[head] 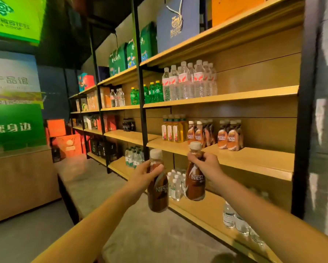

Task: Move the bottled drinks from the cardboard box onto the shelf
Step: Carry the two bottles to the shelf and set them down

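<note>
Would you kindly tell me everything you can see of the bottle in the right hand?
The bottle looks like clear plastic filled with a brown coffee drink. It has a beige screw cap and a dark wrap label with white lettering partly readable as "NESC". It is upright with a slight tilt, held in the air in front of the shelf. The right hand grips it round the neck just below the cap. Nothing else touches it.
</note>
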Demonstrator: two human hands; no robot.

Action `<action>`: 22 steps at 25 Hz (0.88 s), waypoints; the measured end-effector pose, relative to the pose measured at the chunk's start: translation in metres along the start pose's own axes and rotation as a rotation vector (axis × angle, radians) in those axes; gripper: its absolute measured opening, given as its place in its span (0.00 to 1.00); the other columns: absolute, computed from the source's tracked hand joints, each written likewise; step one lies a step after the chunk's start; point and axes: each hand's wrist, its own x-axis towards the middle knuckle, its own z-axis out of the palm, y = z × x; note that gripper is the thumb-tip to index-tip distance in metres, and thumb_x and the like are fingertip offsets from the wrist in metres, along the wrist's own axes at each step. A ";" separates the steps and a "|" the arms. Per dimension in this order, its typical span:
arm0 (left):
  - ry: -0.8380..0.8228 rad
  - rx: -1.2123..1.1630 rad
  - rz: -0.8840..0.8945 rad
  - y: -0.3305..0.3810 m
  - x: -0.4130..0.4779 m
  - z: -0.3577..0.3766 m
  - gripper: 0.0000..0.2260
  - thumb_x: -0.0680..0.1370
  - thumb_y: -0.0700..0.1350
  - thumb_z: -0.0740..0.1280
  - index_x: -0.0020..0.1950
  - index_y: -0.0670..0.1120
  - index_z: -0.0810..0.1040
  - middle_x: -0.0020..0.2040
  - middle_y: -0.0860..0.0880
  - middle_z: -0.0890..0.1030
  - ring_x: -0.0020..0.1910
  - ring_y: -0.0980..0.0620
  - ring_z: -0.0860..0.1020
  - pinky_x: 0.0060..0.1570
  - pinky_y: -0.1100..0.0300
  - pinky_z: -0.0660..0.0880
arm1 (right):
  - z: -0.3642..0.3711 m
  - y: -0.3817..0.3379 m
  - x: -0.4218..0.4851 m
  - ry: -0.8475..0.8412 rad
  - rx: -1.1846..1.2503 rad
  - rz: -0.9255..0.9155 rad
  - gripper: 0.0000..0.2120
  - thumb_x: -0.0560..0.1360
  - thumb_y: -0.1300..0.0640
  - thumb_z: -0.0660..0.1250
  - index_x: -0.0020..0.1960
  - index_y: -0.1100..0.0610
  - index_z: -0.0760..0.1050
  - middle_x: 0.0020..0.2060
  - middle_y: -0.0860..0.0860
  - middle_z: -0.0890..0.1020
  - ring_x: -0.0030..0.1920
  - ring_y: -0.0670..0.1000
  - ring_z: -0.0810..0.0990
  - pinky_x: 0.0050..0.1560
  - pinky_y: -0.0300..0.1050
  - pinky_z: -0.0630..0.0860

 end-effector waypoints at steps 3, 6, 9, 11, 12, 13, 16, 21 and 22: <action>-0.082 -0.004 0.034 -0.011 0.078 -0.004 0.07 0.77 0.50 0.64 0.53 0.50 0.76 0.52 0.49 0.80 0.54 0.51 0.78 0.49 0.59 0.73 | 0.003 0.011 0.068 0.081 -0.006 -0.023 0.11 0.73 0.53 0.70 0.49 0.59 0.76 0.44 0.54 0.79 0.45 0.52 0.77 0.43 0.42 0.71; -0.140 -0.063 0.033 -0.024 0.146 0.001 0.05 0.78 0.48 0.64 0.52 0.50 0.76 0.50 0.50 0.80 0.51 0.52 0.78 0.44 0.63 0.71 | 0.003 0.025 0.125 0.185 -0.034 -0.016 0.15 0.72 0.52 0.70 0.53 0.61 0.77 0.46 0.55 0.80 0.48 0.54 0.79 0.43 0.42 0.72; -0.239 -0.099 0.041 -0.030 0.210 0.019 0.12 0.77 0.50 0.64 0.58 0.47 0.75 0.54 0.48 0.79 0.55 0.50 0.77 0.47 0.60 0.72 | -0.013 0.032 0.165 0.259 -0.063 -0.018 0.13 0.73 0.52 0.70 0.51 0.60 0.77 0.44 0.53 0.80 0.48 0.53 0.79 0.44 0.43 0.73; -0.330 -0.128 0.076 -0.034 0.258 0.041 0.13 0.77 0.51 0.64 0.59 0.47 0.74 0.55 0.47 0.79 0.55 0.49 0.77 0.51 0.56 0.74 | -0.026 0.032 0.189 0.355 -0.089 -0.027 0.13 0.73 0.52 0.70 0.52 0.59 0.77 0.44 0.52 0.79 0.46 0.52 0.78 0.47 0.45 0.74; -0.368 -0.140 0.101 -0.033 0.279 0.053 0.14 0.76 0.51 0.65 0.59 0.47 0.74 0.56 0.47 0.79 0.56 0.48 0.77 0.55 0.54 0.75 | -0.033 0.033 0.200 0.407 -0.106 -0.029 0.14 0.73 0.52 0.70 0.54 0.60 0.77 0.45 0.52 0.79 0.47 0.52 0.78 0.50 0.46 0.75; -0.395 -0.138 0.127 -0.032 0.297 0.064 0.17 0.76 0.52 0.65 0.61 0.46 0.74 0.57 0.46 0.79 0.58 0.46 0.77 0.58 0.51 0.74 | -0.038 0.034 0.212 0.457 -0.121 -0.034 0.15 0.73 0.52 0.70 0.55 0.60 0.76 0.46 0.53 0.79 0.49 0.53 0.79 0.53 0.48 0.76; -0.506 -0.193 0.160 -0.037 0.351 0.099 0.13 0.77 0.51 0.64 0.59 0.47 0.74 0.56 0.48 0.79 0.57 0.47 0.78 0.56 0.54 0.73 | -0.051 0.043 0.246 0.583 -0.156 -0.037 0.16 0.72 0.51 0.71 0.54 0.60 0.77 0.51 0.56 0.83 0.51 0.55 0.81 0.57 0.54 0.77; -0.709 -0.231 0.198 -0.040 0.432 0.141 0.10 0.77 0.52 0.64 0.57 0.51 0.75 0.53 0.51 0.80 0.56 0.49 0.78 0.59 0.51 0.73 | -0.060 0.053 0.286 0.736 -0.197 -0.004 0.11 0.73 0.52 0.69 0.51 0.58 0.77 0.50 0.55 0.83 0.50 0.53 0.82 0.54 0.48 0.77; -0.744 -0.240 0.216 -0.041 0.444 0.149 0.10 0.77 0.51 0.64 0.57 0.51 0.76 0.53 0.50 0.81 0.58 0.48 0.78 0.60 0.50 0.73 | -0.060 0.055 0.289 0.765 -0.201 0.004 0.10 0.74 0.52 0.69 0.51 0.57 0.76 0.49 0.54 0.83 0.49 0.52 0.82 0.51 0.45 0.77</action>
